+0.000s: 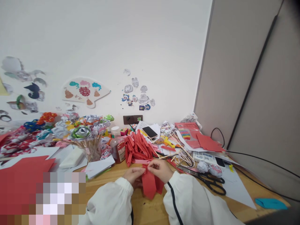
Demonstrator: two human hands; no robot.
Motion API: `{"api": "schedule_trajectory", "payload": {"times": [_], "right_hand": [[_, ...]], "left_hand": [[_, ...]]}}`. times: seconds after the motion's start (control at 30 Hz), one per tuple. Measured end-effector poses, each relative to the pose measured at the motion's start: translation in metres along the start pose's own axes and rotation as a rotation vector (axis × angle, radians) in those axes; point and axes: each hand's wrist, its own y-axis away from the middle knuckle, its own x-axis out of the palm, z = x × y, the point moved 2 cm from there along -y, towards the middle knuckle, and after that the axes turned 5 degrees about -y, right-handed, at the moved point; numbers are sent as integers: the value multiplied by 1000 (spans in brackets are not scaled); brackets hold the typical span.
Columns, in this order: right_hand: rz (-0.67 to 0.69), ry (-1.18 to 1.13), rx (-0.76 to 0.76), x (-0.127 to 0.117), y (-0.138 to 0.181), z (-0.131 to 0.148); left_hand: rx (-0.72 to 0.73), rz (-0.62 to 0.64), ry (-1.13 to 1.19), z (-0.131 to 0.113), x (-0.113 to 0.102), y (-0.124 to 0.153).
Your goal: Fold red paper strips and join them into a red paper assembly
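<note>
Folded red paper hangs between my two hands above the wooden table, its lower end spread into pointed flaps. My left hand pinches the paper's upper edge from the left. From the right, my right hand pinches the same top part, fingertips close to those of the left. Just behind my hands lies a heap of folded red paper strips. A bottle of reddish-brown liquid with a white cap stands left of the heap.
Black-handled scissors lie right of my right sleeve. A phone, yellow glue gun and thin sticks are behind. A cup of sticks and crumpled paper flowers crowd the left. Red sheets lie front left; cables cross the right.
</note>
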Motion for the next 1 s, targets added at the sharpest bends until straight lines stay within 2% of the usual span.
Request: {"api": "schedule_trajectory", "payload": {"times": [0.17,0.27,0.4,0.5,0.6,0.83,1.0], "right_hand": [[32,-10,0,2,0,-4],[33,-5,3,3,0,-6],[37,-9,5,3,0,-6],[36,-17,14,3,0,-6],[34,-35,36,4,1,-6],[31,-83,66,6,1,-8],[36,-111,69,7,1,-11]], "left_hand": [[50,29,-73,0,0,0],[98,-38,-174,0,-2,0],[262,-135,-381,-4,-3,0],[370,-177,-546,-8,-2,2],[419,-200,-651,-11,-1,4],[471,-277,-678,-6,3,3],[493,-247,-666,-9,6,5]]}}
